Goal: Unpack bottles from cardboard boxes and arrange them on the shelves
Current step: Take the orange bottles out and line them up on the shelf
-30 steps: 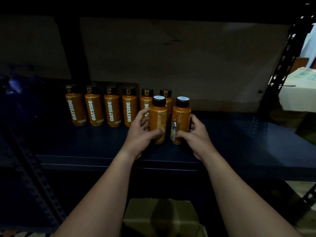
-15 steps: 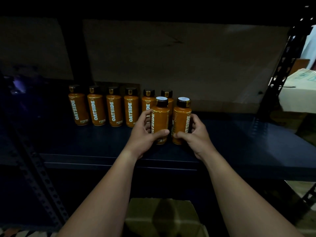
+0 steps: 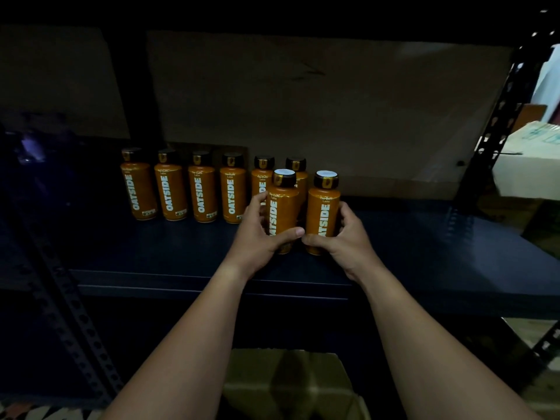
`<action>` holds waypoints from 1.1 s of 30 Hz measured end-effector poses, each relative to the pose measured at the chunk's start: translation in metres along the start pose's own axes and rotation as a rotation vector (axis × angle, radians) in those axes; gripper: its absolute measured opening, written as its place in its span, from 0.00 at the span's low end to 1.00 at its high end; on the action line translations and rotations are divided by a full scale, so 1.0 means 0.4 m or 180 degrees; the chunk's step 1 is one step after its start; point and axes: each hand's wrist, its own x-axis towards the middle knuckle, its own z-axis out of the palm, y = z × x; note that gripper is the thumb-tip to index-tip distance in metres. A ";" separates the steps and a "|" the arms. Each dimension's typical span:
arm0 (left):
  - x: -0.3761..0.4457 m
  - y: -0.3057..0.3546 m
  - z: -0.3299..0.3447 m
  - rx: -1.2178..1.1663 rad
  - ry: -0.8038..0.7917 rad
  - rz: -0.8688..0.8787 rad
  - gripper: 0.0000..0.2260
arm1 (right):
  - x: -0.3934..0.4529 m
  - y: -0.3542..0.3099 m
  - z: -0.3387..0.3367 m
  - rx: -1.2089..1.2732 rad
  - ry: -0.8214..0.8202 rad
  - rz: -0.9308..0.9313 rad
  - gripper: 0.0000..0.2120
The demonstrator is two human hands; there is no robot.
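Two orange OATSIDE bottles with dark caps stand upright near the front of the dark shelf (image 3: 424,262). My left hand (image 3: 260,237) grips the left bottle (image 3: 283,207), thumb across its front. The right bottle (image 3: 323,207) is gripped by my right hand (image 3: 345,237). Both labels face me. Behind them a row of several identical bottles (image 3: 201,192) lines the back of the shelf, and two of those stand partly hidden behind the held pair.
A cardboard box (image 3: 288,380) sits below the shelf between my forearms. Cardboard sheets (image 3: 333,110) back the shelf. Perforated metal uprights stand at the left (image 3: 69,322) and right (image 3: 497,122). A pale box (image 3: 527,165) sits beyond the right upright.
Both bottles have been turned on the shelf, so the OATSIDE labels now face me. My hands stay wrapped around them, almost in the same place.
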 end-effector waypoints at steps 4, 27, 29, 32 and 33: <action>0.001 -0.001 -0.005 -0.0226 0.0005 -0.0079 0.38 | 0.000 -0.001 0.001 -0.0013 0.0027 -0.0013 0.39; -0.011 0.018 0.034 0.0900 0.0484 0.0201 0.40 | -0.008 -0.011 0.010 -0.0213 0.0129 -0.0020 0.40; -0.010 0.021 0.053 0.1076 0.0480 0.0217 0.40 | -0.008 -0.013 0.006 -0.0332 0.0201 -0.0009 0.42; -0.004 0.019 0.094 0.1058 0.0608 0.0206 0.39 | -0.018 -0.018 -0.020 -0.0521 0.0296 -0.0036 0.44; 0.001 0.018 0.112 0.1011 0.0710 0.0197 0.37 | -0.021 -0.018 -0.034 -0.0582 0.0332 -0.0041 0.45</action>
